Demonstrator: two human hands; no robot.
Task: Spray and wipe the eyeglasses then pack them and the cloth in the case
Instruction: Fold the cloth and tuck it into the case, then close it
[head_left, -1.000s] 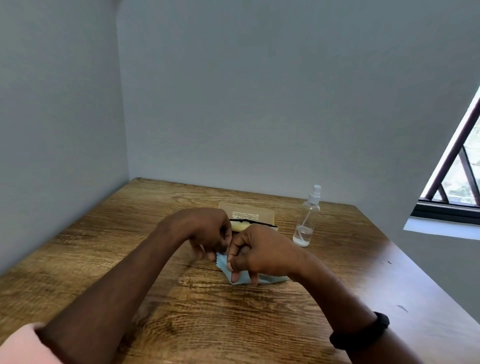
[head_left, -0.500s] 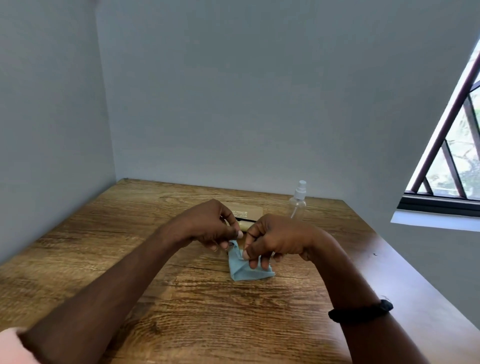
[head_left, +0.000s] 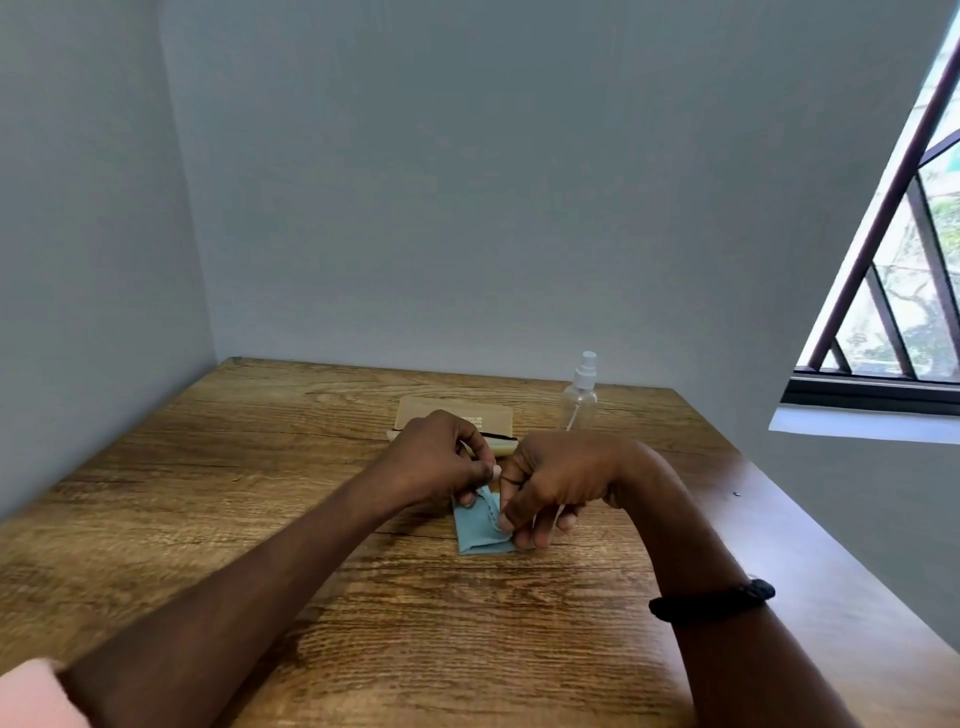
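Head view: near the middle of the counter (head_left: 249, 467), the left hand (head_left: 441, 462) and right hand (head_left: 553, 483) both pinch the folded blue cloth (head_left: 478, 532) with curled fingers, its lower end touching the wood. Behind the hands, toward the far edge, lies the tan case (head_left: 447, 413). The spray bottle (head_left: 580, 397) stands upright to the right of the case.

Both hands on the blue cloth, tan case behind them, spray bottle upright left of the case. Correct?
Not quite. The head view shows the spray bottle standing upright to the right of the tan case, not the left. The rest holds: the left hand and right hand both pinch the blue cloth, with the case behind them.
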